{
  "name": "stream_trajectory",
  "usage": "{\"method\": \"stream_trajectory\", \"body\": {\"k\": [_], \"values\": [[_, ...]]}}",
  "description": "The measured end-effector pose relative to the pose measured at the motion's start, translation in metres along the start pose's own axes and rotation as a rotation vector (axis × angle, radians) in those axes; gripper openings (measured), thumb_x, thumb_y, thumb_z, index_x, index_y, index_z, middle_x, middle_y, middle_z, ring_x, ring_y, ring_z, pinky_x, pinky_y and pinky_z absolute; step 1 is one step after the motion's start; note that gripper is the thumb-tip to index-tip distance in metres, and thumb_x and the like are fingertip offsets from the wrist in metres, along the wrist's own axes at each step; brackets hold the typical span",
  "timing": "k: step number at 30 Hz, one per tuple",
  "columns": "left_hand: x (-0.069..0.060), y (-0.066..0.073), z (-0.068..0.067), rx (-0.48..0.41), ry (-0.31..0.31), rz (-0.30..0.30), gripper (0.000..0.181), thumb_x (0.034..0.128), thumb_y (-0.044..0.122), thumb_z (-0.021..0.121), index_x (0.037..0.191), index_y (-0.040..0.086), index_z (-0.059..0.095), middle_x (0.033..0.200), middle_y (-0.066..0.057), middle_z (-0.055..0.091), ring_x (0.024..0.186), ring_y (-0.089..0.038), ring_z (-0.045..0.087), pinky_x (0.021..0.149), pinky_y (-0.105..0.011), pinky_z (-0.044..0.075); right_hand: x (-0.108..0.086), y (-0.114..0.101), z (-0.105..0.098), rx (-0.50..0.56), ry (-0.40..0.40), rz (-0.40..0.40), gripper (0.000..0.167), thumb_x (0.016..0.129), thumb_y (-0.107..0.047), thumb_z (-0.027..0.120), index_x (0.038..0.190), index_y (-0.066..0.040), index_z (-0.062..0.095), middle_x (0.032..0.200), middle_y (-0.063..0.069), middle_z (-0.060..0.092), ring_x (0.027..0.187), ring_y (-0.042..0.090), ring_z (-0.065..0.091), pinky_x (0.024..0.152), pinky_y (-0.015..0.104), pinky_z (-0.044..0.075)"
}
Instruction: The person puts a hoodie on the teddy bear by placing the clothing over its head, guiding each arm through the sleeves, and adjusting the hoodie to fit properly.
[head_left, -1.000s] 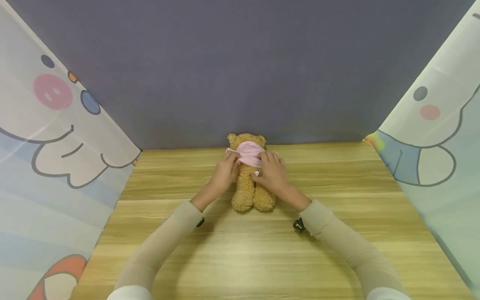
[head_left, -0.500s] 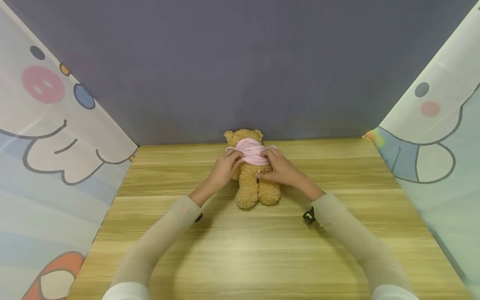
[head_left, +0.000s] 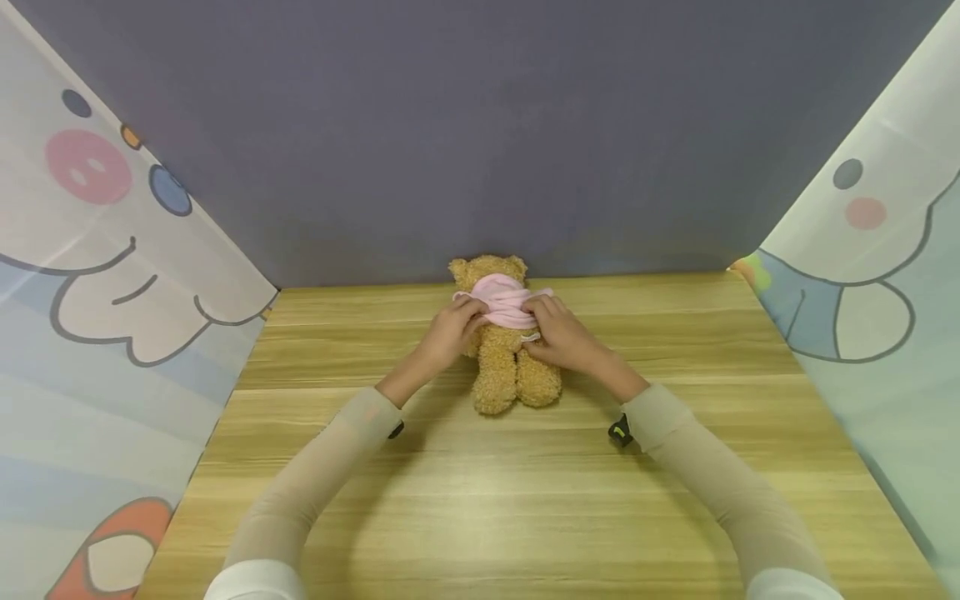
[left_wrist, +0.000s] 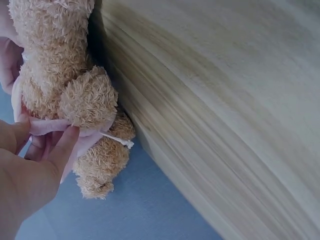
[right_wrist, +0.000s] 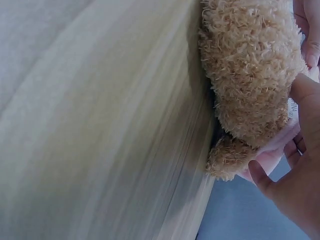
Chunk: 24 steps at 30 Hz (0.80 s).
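A curly-furred brown teddy bear [head_left: 495, 382] lies on the wooden table, its head towards the grey wall and its legs towards me. Bunched around its upper body is a pink garment [head_left: 501, 298]. My left hand [head_left: 448, 335] pinches the garment's lower edge between thumb and fingers on the left side. On the right side, my right hand [head_left: 567, 337] grips the same edge, its thumb lower down by the bear's hip. A small white label [right_wrist: 292, 110] with print shows beside that thumb. In the left wrist view a white cord [left_wrist: 120, 140] sticks out by the bear's arm.
The wooden table [head_left: 480, 500] ends at an upright grey wall [head_left: 480, 142], close behind the bear's head. Cartoon-printed panels, one on the left [head_left: 97, 275] and one on the right [head_left: 870, 275], flank the table.
The bear's legs have shifted slightly right in the head view. My right hand has moved a little outward, the garment looks wider, and the white label now shows. Both hands keep hold.
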<state>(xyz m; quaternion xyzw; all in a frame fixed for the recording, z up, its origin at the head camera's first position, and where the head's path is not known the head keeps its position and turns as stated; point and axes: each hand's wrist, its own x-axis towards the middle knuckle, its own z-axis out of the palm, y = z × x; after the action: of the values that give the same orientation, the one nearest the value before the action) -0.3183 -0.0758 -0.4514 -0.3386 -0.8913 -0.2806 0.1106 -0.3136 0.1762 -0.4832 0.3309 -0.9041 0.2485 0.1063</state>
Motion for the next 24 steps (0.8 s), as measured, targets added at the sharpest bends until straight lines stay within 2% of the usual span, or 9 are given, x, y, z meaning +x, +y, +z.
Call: {"method": "stream_trajectory", "body": {"k": [8, 11, 14, 18, 21, 24], "values": [[0.000, -0.005, -0.002, 0.000, -0.024, 0.002, 0.016, 0.1013, 0.014, 0.061, 0.112, 0.004, 0.066, 0.106, -0.012, 0.065, 0.090, -0.023, 0.063, 0.077, -0.034, 0.054, 0.002, -0.001, -0.001, 0.031, -0.009, -0.008, 0.064, 0.086, -0.020, 0.080, 0.135, 0.005, 0.046, 0.138, 0.022, 0.048, 0.131, 0.037, 0.043, 0.117, 0.050, 0.033], [0.001, -0.008, -0.003, 0.017, -0.021, 0.002, 0.017, 0.1022, 0.014, 0.060, 0.113, 0.003, 0.066, 0.106, -0.012, 0.065, 0.090, -0.023, 0.064, 0.078, -0.034, 0.054, 0.003, -0.004, 0.000, 0.015, -0.004, 0.017, 0.067, 0.087, -0.029, 0.081, 0.135, 0.003, 0.046, 0.137, 0.021, 0.048, 0.130, 0.036, 0.043, 0.114, 0.050, 0.036], [0.003, -0.008, -0.004, 0.049, -0.017, -0.003, 0.017, 0.1029, 0.014, 0.059, 0.112, 0.002, 0.066, 0.105, -0.013, 0.066, 0.091, -0.023, 0.065, 0.078, -0.034, 0.055, 0.007, -0.011, 0.004, -0.013, 0.021, 0.089, 0.069, 0.088, -0.043, 0.078, 0.133, 0.001, 0.048, 0.135, 0.018, 0.050, 0.126, 0.034, 0.046, 0.106, 0.051, 0.042], [0.006, -0.006, -0.004, 0.088, -0.035, -0.009, 0.018, 0.1036, 0.015, 0.058, 0.114, 0.003, 0.066, 0.107, -0.012, 0.067, 0.092, -0.023, 0.066, 0.078, -0.033, 0.056, 0.014, -0.024, 0.013, -0.067, 0.061, 0.241, 0.068, 0.089, -0.056, 0.070, 0.127, -0.003, 0.050, 0.128, 0.015, 0.052, 0.118, 0.034, 0.047, 0.092, 0.054, 0.046], [0.008, -0.003, -0.002, 0.117, -0.073, -0.012, 0.019, 0.1044, 0.016, 0.057, 0.116, 0.003, 0.065, 0.108, -0.012, 0.067, 0.094, -0.024, 0.068, 0.078, -0.032, 0.057, 0.019, -0.030, 0.017, -0.120, 0.072, 0.343, 0.062, 0.087, -0.054, 0.067, 0.121, -0.005, 0.051, 0.123, 0.015, 0.054, 0.113, 0.036, 0.047, 0.087, 0.056, 0.045], [0.010, -0.001, -0.003, 0.172, -0.092, 0.009, 0.019, 0.1047, 0.015, 0.057, 0.117, 0.002, 0.065, 0.110, -0.012, 0.068, 0.096, -0.026, 0.068, 0.078, -0.033, 0.058, 0.024, -0.030, 0.018, -0.168, 0.095, 0.401, 0.051, 0.084, -0.048, 0.068, 0.112, -0.009, 0.054, 0.115, 0.011, 0.059, 0.110, 0.034, 0.050, 0.084, 0.056, 0.044]]}}
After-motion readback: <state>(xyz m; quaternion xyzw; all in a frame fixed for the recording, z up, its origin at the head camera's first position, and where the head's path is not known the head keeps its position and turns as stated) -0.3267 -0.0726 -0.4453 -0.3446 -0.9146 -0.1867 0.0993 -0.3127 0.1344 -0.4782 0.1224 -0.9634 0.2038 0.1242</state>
